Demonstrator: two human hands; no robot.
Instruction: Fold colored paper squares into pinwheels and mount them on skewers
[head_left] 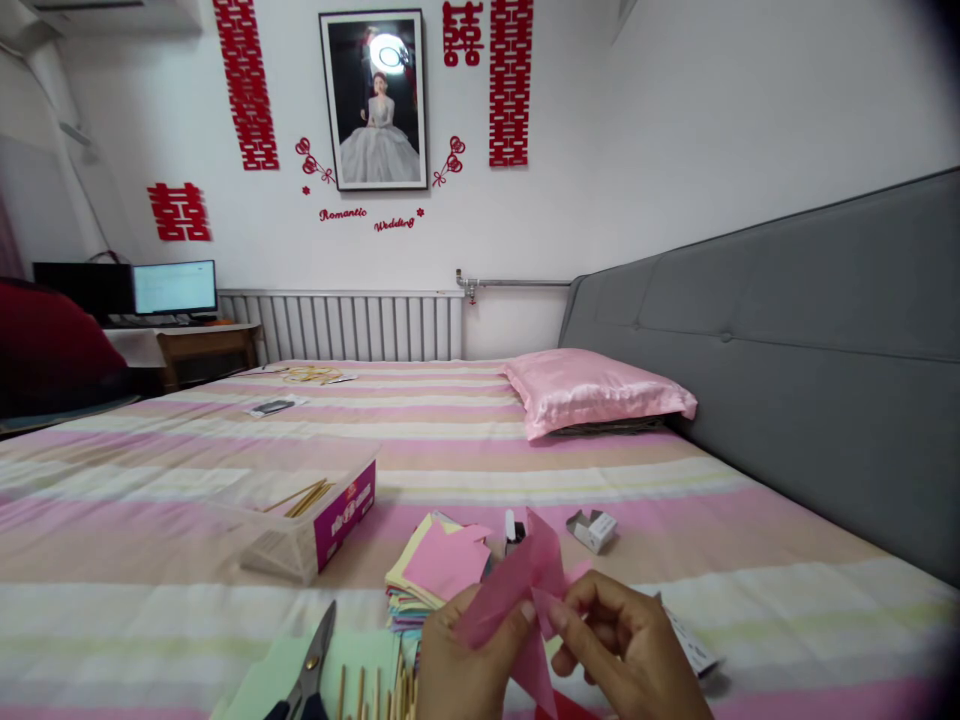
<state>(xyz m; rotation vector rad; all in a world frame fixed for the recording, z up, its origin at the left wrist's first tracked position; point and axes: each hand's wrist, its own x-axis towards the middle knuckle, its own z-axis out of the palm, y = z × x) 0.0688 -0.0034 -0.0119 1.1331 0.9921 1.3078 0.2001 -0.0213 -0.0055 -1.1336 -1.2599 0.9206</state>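
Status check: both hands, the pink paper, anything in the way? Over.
Left hand, right hand: both pinching pink paper. Paper folded into pointed flaps. Nearby: paper stack beyond left hand, scissors to its left.

Your striped bed [450, 452] carries a clear plastic box [346, 515] and green paper [259, 670] left of your hands [637, 645], a stack of coloured paper [446, 560] just beyond them, a small white carton [598, 531] past the right one and, farther off, a pink pillow [592, 385].
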